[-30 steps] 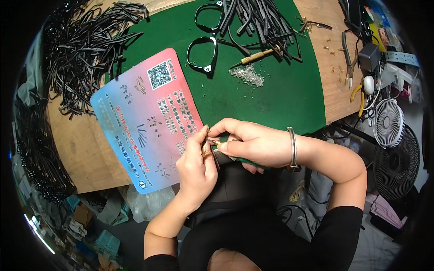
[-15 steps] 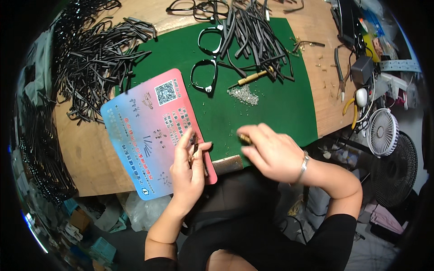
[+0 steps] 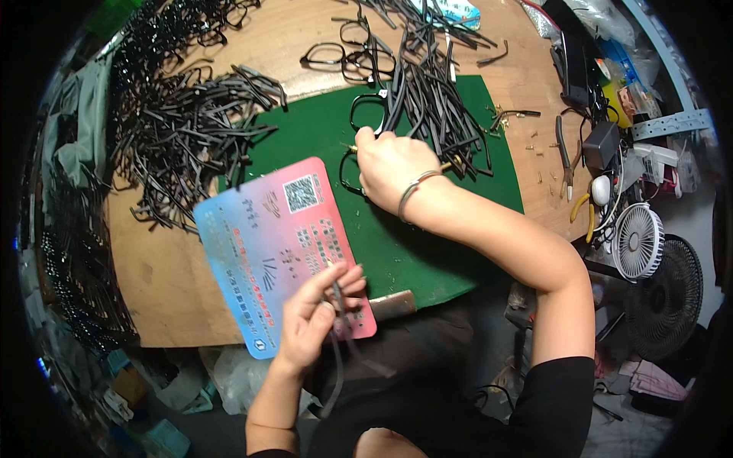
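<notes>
My left hand (image 3: 309, 320) is closed on two dark eyeglass temples (image 3: 337, 366), which hang down blurred past the card's lower edge. Beneath it lies a pink and blue printed card (image 3: 229, 237) carrying small metal parts in groups. My right hand (image 3: 393, 168) reaches over a black eyeglass front (image 3: 368, 113), covering its middle. A brass-coloured tool end (image 3: 353, 148) sticks out from the closed fingers; whether they also touch the front is hidden. Another brass handle (image 3: 445, 166) shows behind the wrist. My hand and forearm hide the pile of tiny clear parts.
Loose dark temples lie heaped at left (image 3: 183, 145) and at the far side (image 3: 435, 107) of the green mat (image 3: 466, 244). More black eyeglass fronts (image 3: 324, 55) sit beyond it. Pliers (image 3: 582, 210), wires and a white fan (image 3: 638, 243) stand at right.
My right hand has moved from the mat's near side up and away to the eyeglass front. The temples in my left hand now hang below it. The whole view has shifted.
</notes>
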`<state>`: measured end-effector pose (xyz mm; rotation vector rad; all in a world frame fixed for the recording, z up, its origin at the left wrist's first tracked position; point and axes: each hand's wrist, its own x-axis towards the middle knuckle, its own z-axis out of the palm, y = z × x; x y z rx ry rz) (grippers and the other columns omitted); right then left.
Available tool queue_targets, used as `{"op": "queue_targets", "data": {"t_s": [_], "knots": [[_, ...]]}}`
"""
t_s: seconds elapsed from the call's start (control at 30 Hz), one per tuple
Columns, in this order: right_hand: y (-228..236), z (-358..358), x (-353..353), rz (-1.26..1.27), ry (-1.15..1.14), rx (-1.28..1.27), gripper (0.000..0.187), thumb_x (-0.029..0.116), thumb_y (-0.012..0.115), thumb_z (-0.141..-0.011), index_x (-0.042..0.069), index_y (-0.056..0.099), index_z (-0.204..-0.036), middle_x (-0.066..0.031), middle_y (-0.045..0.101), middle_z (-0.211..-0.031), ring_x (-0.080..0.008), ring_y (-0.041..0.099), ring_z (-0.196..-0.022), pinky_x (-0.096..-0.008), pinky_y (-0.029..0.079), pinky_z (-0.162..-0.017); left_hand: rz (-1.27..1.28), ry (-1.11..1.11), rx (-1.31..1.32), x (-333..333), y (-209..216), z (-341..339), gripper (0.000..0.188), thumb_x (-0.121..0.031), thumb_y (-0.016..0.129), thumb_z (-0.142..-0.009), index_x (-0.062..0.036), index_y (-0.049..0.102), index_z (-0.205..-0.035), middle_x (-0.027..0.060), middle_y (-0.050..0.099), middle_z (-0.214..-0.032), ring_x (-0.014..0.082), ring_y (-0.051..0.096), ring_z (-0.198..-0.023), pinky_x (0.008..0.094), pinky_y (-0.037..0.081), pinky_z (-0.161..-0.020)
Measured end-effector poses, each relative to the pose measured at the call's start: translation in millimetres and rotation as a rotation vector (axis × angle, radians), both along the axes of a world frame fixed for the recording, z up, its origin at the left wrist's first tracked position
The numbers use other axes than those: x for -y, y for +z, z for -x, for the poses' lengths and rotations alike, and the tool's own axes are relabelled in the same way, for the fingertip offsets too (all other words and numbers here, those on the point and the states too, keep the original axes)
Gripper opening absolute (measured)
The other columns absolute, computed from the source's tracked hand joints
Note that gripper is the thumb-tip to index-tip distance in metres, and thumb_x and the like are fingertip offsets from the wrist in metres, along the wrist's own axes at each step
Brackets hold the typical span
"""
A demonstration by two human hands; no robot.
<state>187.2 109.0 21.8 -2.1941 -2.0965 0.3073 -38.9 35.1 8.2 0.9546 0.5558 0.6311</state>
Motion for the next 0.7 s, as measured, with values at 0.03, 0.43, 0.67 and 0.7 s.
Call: {"op": "queue_targets", "data": {"t_s": [0.03,0.43,0.67,0.7], "knots": [[-6.5,5.2,-2.7,-0.016,-0.009,-0.012,0.017,0.009,0.052,-0.078,-0.003,0.046,-0.089,-0.0227,0.061,-0.074,-0.0378,0.063,-0.066,-0.0440,0.052,-0.058,0.132,-0.045,0.082,0.7,3.7,3.0,0.062,-0.024,0.051,-0.088,0.0067,0.027,-0.136,0.0236,0.040,-0.133,0.0319,0.045,-0.120,0.0423,0.038,-0.098],[37.4,2.9,130.0,0.070,0.230,-0.703,0.024,0.010,0.056,-0.071,0.003,0.053,-0.093,-0.0159,0.058,-0.080,-0.0335,0.060,-0.068,-0.0394,0.051,-0.061,-0.039,0.301,-0.579,-9.7,20.6,14.7,0.015,-0.009,0.052,-0.091,0.0033,0.061,-0.094,0.0088,0.064,-0.070,0.0111,0.060,-0.056,0.0216,0.049,-0.051],[-2.3,34.4,169.6,0.181,0.137,-0.711,0.020,0.011,0.057,-0.073,0.003,0.054,-0.091,-0.0163,0.059,-0.079,-0.0346,0.060,-0.063,-0.0432,0.051,-0.057,-0.537,0.220,-1.049,-17.5,8.8,13.2,0.011,-0.009,0.052,-0.090,0.0017,0.057,-0.090,0.0083,0.058,-0.065,0.0127,0.057,-0.056,0.0269,0.046,-0.053],[-0.8,34.2,166.1,0.200,0.134,-0.705,0.020,0.011,0.057,-0.073,0.003,0.053,-0.091,-0.0165,0.060,-0.080,-0.0347,0.060,-0.065,-0.0431,0.051,-0.057,-0.493,0.218,-1.026,-17.3,8.0,17.8,0.010,-0.007,0.054,-0.088,0.0025,0.057,-0.090,0.0079,0.059,-0.069,0.0119,0.056,-0.055,0.0260,0.046,-0.054]]}}
